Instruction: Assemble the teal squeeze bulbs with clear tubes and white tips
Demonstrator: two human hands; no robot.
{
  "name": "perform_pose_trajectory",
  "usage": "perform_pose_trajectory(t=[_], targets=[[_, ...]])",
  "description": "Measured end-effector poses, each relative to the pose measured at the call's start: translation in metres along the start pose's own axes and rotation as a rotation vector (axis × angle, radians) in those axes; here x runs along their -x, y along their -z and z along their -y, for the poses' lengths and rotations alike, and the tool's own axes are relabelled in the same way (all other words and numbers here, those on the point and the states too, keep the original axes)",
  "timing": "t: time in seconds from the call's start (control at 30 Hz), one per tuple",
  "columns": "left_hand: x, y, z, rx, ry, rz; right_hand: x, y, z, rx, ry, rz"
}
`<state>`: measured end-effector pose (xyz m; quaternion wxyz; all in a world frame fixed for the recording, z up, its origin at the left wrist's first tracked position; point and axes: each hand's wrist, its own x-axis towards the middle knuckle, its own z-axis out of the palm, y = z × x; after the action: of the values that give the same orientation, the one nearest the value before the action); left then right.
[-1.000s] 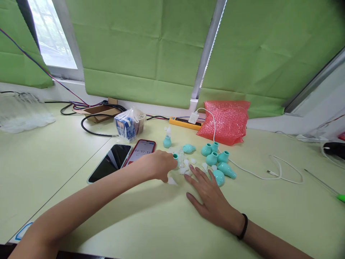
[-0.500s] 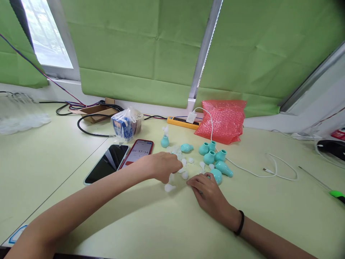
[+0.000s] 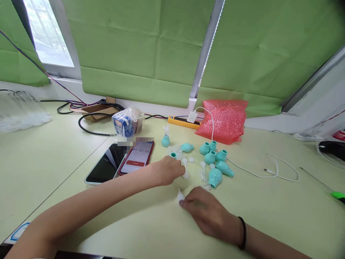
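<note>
My left hand [image 3: 167, 169] reaches across the pale green desk [image 3: 269, 216] with its fingers curled, and a teal bulb's mouth [image 3: 174, 155] shows at its fingertips. My right hand [image 3: 207, 212], with a black band at the wrist, is closed in a pinch on a small white translucent tip [image 3: 179, 196] near the desk surface. Several teal rubber bulbs [image 3: 215, 158] lie in a cluster just beyond both hands. One bulb with a white tip fitted [image 3: 165, 139] stands upright farther back. Loose white tips [image 3: 185, 163] are scattered among them.
Two phones lie left of my hands: a dark-screened one [image 3: 106, 167] and a red-cased one [image 3: 138, 156] showing a timer. Behind are a wrapped blue-and-white pack [image 3: 126, 124], a pink bubble-wrap bag [image 3: 223, 122], a yellow power strip [image 3: 183, 122] and a white cable [image 3: 269, 171]. A green-handled tool [image 3: 338, 195] lies far right.
My right hand closed from flat on the desk and drew back toward me, pinching a white tip. My left hand shifted slightly right among the parts.
</note>
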<state>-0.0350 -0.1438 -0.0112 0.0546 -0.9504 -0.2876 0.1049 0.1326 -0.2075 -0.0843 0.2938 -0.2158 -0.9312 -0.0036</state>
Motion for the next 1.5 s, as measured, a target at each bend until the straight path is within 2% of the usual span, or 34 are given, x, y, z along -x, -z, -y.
perform_pose_trajectory(t=[0.1,0.17,0.33,0.5,0.57,0.67,0.8,0.9,1.0,1.17,1.3,1.5], targets=[[-0.001,-0.001,-0.005,-0.022,-0.005,0.047,-0.002,-0.002,0.01,0.033,0.06,0.188],[-0.002,-0.001,-0.006,-0.015,-0.016,0.047,-0.002,-0.005,0.009,0.068,-0.013,0.193],[0.001,0.007,0.003,0.087,-0.047,0.023,0.003,-0.013,-0.008,0.128,-0.23,-0.048],[0.006,0.009,0.009,0.333,-0.049,-0.071,0.005,-0.014,-0.015,-0.004,-0.303,-0.197],[0.01,0.0,0.005,0.47,-0.032,-0.136,0.003,-0.012,-0.014,-0.057,-0.314,-0.294],[0.015,-0.021,-0.009,0.776,0.105,-0.231,-0.001,-0.007,-0.012,-0.145,-0.351,-0.405],[0.018,-0.051,-0.034,1.157,0.263,-0.337,-0.004,-0.005,-0.011,-0.33,-0.456,-0.43],[0.017,-0.064,-0.044,1.152,0.348,-0.434,-0.005,-0.005,-0.01,-0.458,-0.512,-0.426],[0.017,-0.068,-0.044,1.092,0.4,-0.479,-0.006,-0.005,-0.009,-0.519,-0.531,-0.372],[0.018,-0.065,-0.041,0.995,0.346,-0.492,-0.005,-0.007,-0.01,-0.504,-0.574,-0.292],[0.019,-0.067,-0.04,0.948,0.307,-0.5,-0.005,-0.008,-0.01,-0.494,-0.601,-0.303],[0.019,-0.069,-0.037,0.956,0.282,-0.483,-0.009,-0.006,-0.009,-0.461,-0.486,-0.343]])
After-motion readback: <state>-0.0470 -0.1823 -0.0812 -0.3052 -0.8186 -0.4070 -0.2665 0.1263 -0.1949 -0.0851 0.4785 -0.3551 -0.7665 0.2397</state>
